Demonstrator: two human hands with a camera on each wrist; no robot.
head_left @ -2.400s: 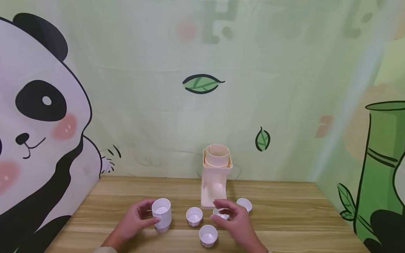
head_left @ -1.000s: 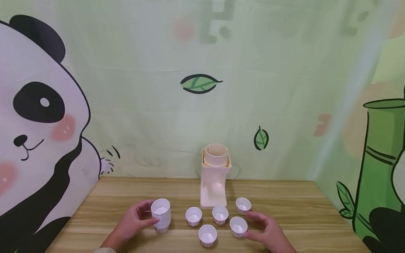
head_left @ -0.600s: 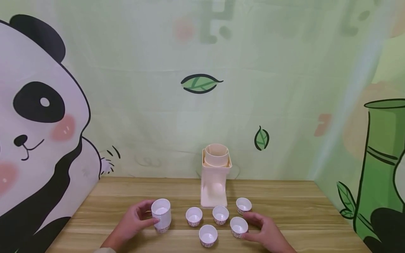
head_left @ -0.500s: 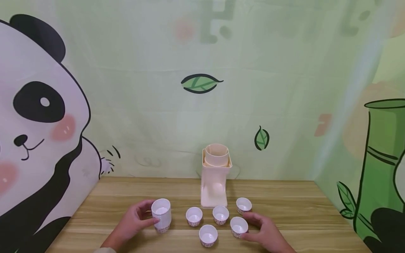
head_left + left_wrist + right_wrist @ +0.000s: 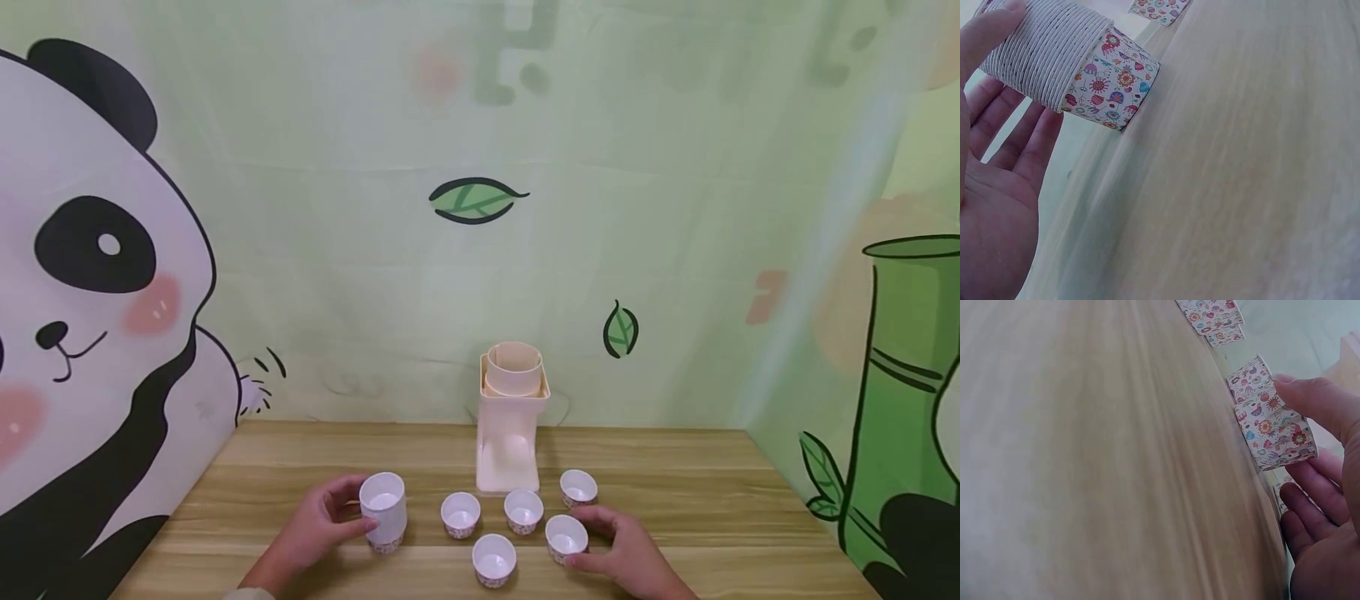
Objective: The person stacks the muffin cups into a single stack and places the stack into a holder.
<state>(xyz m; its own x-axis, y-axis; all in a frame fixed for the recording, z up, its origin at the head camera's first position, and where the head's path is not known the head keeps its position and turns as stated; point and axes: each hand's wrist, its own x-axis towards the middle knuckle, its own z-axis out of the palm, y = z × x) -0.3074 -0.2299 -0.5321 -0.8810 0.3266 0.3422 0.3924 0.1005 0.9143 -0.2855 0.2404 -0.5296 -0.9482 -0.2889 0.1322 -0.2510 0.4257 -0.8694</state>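
Observation:
My left hand (image 5: 318, 521) holds a tall stack of white paper baking cups (image 5: 384, 508) between thumb and fingers. In the left wrist view, the stack (image 5: 1116, 84) shows many nested rims and a flower-printed bottom cup close to the table. With thumb and forefinger on opposite sides, my right hand (image 5: 626, 550) pinches a single paper baking cup (image 5: 566, 537) that stands upright. The right wrist view shows this printed cup (image 5: 1275, 434) between thumb and fingers. Around it stand other single cups: one behind (image 5: 578, 487), one to its left (image 5: 522, 510), and more further left.
A pink plastic dispenser-like stand (image 5: 510, 442) with a round tube (image 5: 514, 369) in its top stands at the back of the wooden table (image 5: 300, 454). Two more cups, a left one (image 5: 460, 514) and a front one (image 5: 493, 560), stand mid-table. A panda-print cloth (image 5: 337, 208) hangs behind.
My right hand has moved right, from over the middle cup to the right front cup, and its fingers have come in on that cup's sides. My left hand and stack have stayed put.

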